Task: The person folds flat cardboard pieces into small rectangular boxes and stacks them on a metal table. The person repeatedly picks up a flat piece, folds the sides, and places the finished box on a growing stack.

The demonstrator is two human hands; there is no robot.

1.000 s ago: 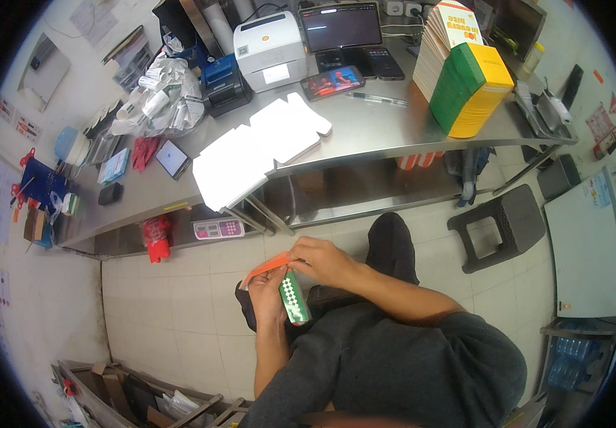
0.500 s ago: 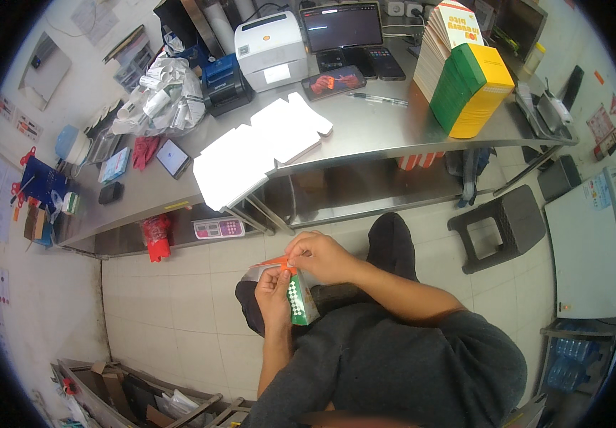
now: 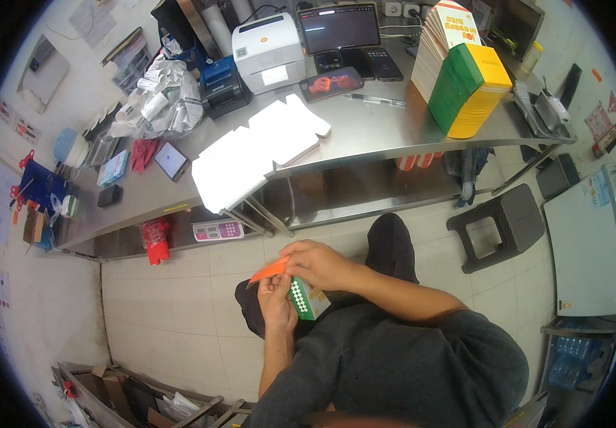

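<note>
Above my lap I hold a small folding carton, with a green side, a white checkered strip and an orange flap. My left hand is closed on its left edge, the thumb near the base of the flap. From the right my right hand reaches over the top, its fingers gripping the carton by the flap. The orange flap sticks out to the left, tilted. My fingers hide part of the carton's upper end.
A steel table stands ahead, bearing white flat sheets, a label printer, phones and a stack of green-yellow cartons. A dark stool and small fridge are at right. Behind left is a rack.
The orange flap has swung into fuller view on the left. The carton's green body has turned and shifted slightly right. My right hand has moved slightly down and right, its fingers now spread across the flap.
</note>
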